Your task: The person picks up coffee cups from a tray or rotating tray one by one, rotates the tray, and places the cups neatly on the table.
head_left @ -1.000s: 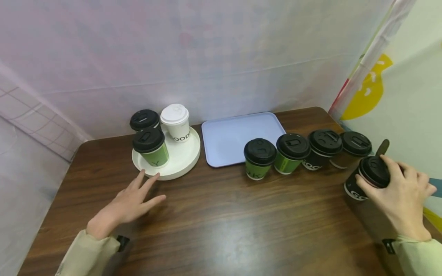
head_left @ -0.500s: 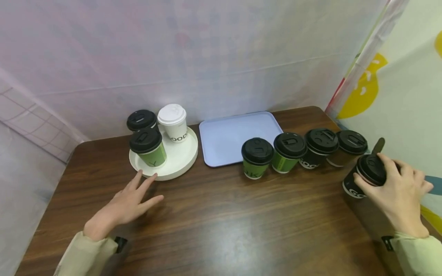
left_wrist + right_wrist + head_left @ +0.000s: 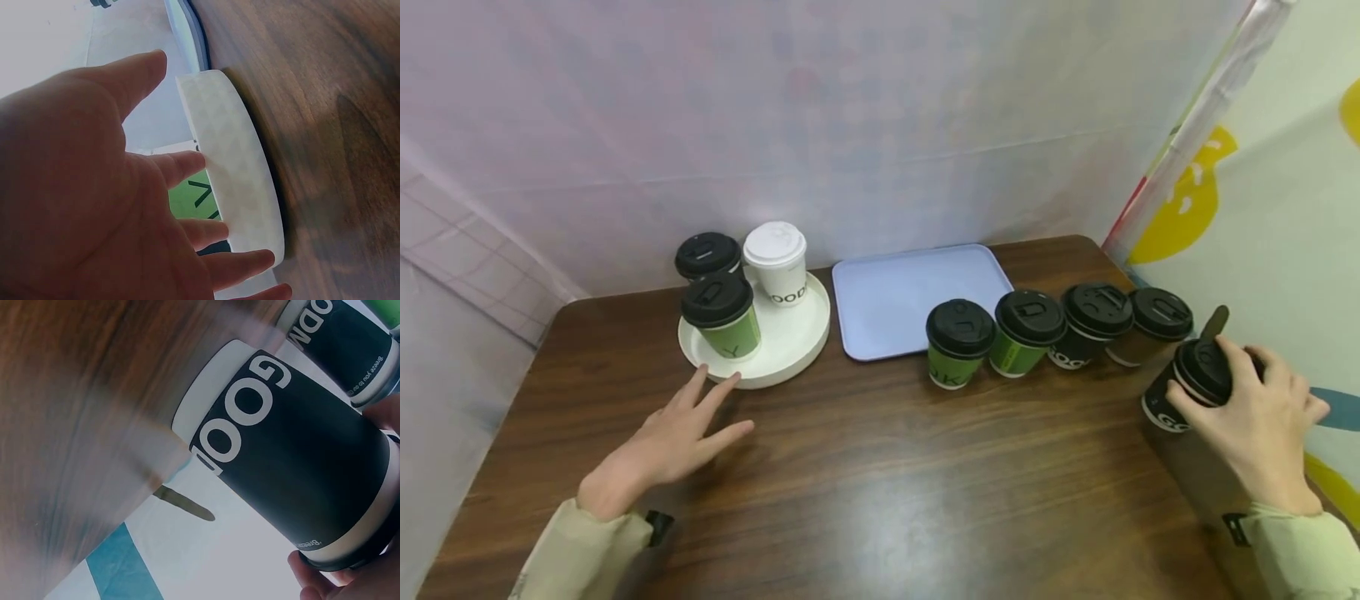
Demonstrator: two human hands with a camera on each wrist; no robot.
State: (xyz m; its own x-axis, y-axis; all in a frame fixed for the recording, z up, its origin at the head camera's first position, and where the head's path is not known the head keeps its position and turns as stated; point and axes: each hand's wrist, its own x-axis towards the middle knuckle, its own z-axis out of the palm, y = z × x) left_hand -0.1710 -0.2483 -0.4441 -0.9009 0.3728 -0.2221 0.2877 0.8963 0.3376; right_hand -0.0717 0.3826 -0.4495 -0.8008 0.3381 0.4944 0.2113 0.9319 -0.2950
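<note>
On the right, my right hand (image 3: 1258, 425) grips a paper coffee cup (image 3: 1167, 407) by its black lid, thumb on one side and fingers on the other. The right wrist view shows this cup's black sleeve (image 3: 300, 450) with white lettering, and its base close to the wood. My left hand (image 3: 662, 450) has its fingers spread at the near rim of a round white tray (image 3: 793, 367). In the left wrist view, the fingertips overlap the tray's ridged side wall (image 3: 234, 156). On that tray stand a green cup (image 3: 733, 337), a white-lidded cup (image 3: 786, 279) and another black-lidded cup (image 3: 707, 254).
A light blue rectangular tray (image 3: 891, 304) lies at the back middle. In front and to its right stands a row of black-lidded cups: two green (image 3: 953, 367) (image 3: 1015, 357), one black (image 3: 1070, 352), one brown (image 3: 1131, 346). Curtains (image 3: 880, 125) hang behind the wooden table (image 3: 850, 467).
The head view has shifted slightly. Both hands and all the cups keep their places on the table.
</note>
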